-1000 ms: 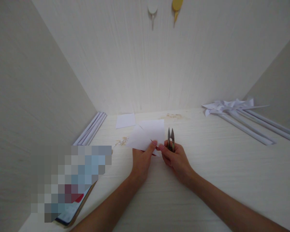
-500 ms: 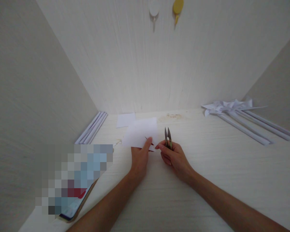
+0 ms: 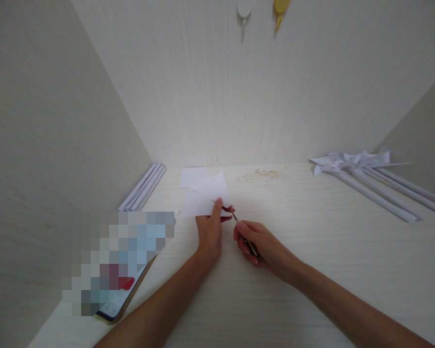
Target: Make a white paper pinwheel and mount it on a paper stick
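My left hand [image 3: 210, 227] pinches a white sheet of paper [image 3: 203, 195] with the thumb on top and the fingers underneath. A slit runs into the sheet near my thumb, and dark red fingernails show through and past its edge. My right hand [image 3: 255, 241] is closed around small thread snips [image 3: 253, 247], whose blades point up and left at the right edge of the paper. Whether the blades touch the paper I cannot tell. Behind the sheet, a second white paper square [image 3: 193, 177] lies on the table, partly covered.
Rolled paper sticks [image 3: 143, 188] lie along the left wall. A phone [image 3: 126, 297], partly pixelated, rests at the front left. Paper pinwheels [image 3: 351, 162] with paper sticks lie at the back right. White and yellow hooks [image 3: 282, 7] hang on the back wall.
My right hand has turned the snips from upright to pointing left, bringing the blades to the paper's edge. The sheet has tilted and rotated slightly in my left hand. The view has shifted a little.
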The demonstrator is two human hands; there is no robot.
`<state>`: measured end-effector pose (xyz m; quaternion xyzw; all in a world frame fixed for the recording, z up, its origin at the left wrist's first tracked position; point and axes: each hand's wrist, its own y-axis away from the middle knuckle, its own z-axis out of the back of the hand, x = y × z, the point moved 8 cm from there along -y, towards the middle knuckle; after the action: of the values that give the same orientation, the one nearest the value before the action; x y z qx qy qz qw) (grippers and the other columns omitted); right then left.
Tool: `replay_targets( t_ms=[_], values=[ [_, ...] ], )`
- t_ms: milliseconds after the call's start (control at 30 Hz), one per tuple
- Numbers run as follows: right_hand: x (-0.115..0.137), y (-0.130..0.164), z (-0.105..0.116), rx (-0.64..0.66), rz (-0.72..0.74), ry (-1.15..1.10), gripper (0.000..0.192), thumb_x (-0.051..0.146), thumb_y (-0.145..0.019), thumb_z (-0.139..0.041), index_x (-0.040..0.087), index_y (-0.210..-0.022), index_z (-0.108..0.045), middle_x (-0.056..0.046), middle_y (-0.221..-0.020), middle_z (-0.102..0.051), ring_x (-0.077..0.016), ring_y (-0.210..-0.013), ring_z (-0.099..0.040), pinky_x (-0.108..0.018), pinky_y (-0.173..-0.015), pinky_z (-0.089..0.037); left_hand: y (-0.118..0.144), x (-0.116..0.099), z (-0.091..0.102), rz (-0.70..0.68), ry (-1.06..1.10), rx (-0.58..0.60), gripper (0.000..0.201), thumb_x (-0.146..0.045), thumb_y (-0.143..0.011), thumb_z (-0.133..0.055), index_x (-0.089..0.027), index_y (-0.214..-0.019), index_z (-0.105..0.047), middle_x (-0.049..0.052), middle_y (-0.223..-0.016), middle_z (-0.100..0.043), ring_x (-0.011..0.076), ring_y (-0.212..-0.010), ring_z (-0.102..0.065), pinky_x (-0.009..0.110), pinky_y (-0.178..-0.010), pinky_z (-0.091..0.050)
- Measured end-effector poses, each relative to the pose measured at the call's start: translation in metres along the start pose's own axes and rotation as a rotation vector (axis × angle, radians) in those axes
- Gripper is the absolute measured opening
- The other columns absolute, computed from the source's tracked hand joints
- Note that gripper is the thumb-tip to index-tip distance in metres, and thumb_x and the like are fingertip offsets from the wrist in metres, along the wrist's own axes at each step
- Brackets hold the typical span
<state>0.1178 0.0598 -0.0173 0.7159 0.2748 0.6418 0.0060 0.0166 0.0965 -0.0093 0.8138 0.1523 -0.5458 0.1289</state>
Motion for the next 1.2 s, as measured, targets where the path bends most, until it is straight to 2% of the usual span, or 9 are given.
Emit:
replay_targets(
  t_ms=[600, 1200],
  values=[
    [-0.0018, -0.0047, 0.0046, -0.021, 0.054, -0.069, 0.028, 0.04, -0.074, -0.048, 0.017, -0.057, -0.042, 0.01, -0.033, -0.032, -0.0015, -0.024, -0.022, -0.015, -0.025, -0.011, 0.0009, 0.0009, -0.0047, 0.023, -0.006, 0.05, 0.019, -0.032, -0.065, -0.059, -0.014, -0.063, -0.055, -0.001, -0.056, -0.058, 0.0098, -0.05, -0.056, 0.018, -0.042, -0.04],
    [-0.0004, -0.0044, 0.0068, -0.049, 0.069, -0.066, 0.029, 0.041, -0.073, -0.049, 0.017, -0.057, -0.043, 0.01, -0.032, -0.032, -0.0013, -0.024, -0.02, -0.015, -0.025, -0.01, 0.0019, 0.0004, -0.0056, 0.046, 0.0, 0.052, 0.017, -0.03, -0.065, -0.058, -0.014, -0.063, -0.055, -0.001, -0.056, -0.058, 0.0099, -0.051, -0.057, 0.018, -0.042, -0.038]
  ],
)
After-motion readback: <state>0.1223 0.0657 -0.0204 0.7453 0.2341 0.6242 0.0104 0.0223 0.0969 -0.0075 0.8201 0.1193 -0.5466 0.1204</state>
